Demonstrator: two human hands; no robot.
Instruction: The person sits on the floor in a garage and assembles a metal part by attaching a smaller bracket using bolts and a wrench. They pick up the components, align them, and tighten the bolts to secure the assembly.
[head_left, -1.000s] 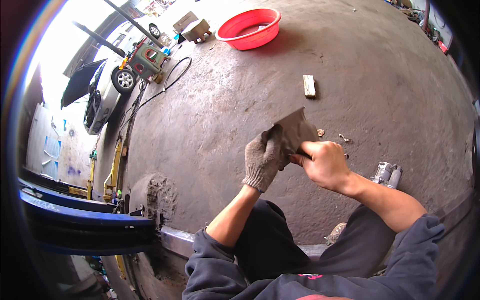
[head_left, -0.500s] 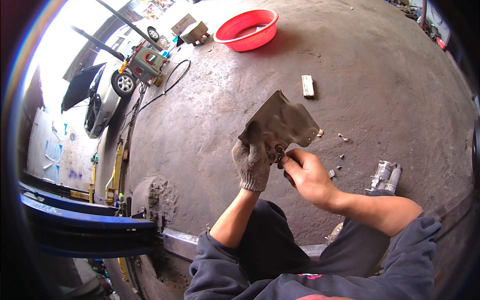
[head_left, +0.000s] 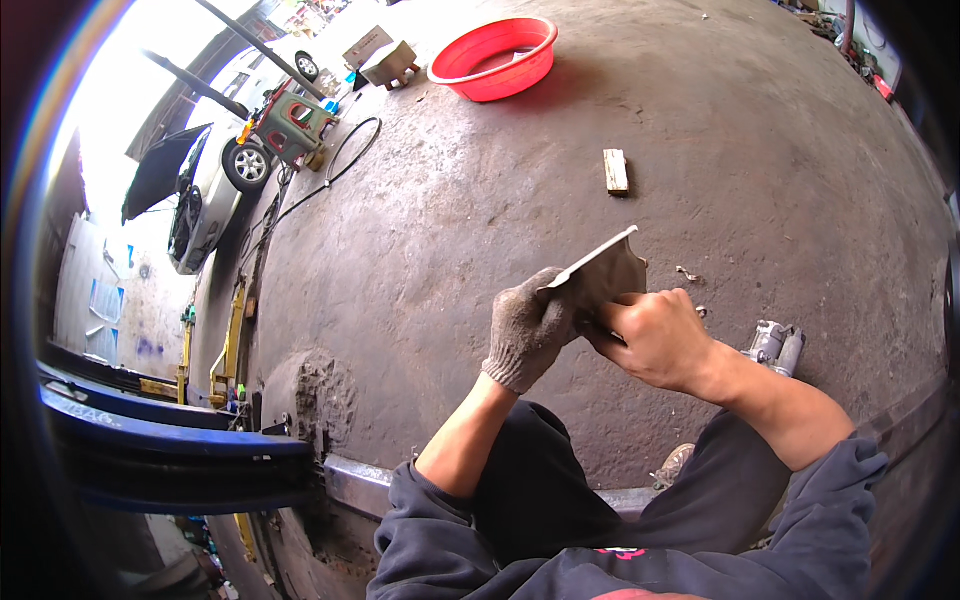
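A thin, bent sheet-metal plate [head_left: 612, 272], dull grey-brown with a pale edge, is held up above the floor and seen nearly edge-on. My left hand [head_left: 528, 325], in a grey knit glove, is closed on its left end, thumb against the metal. My bare right hand [head_left: 655, 338] is curled into a closed grip against the plate's near face. Its fingertips are hidden, so whether they pinch the plate or some small part on it does not show. Right of my forearm a silvery cylindrical motor-like part [head_left: 775, 347] lies on the floor.
A red basin [head_left: 495, 88] stands on the concrete ahead, with a wood block [head_left: 616, 172] nearer. At left are a blue lift arm [head_left: 180, 430], a black hose [head_left: 350, 160], a green stool [head_left: 292, 130] and a car [head_left: 215, 195] with its hood raised.
The plate has tipped from showing its broad face to nearly edge-on. Both hands turned with it, and my right hand has shifted slightly right and closed into more of a fist.
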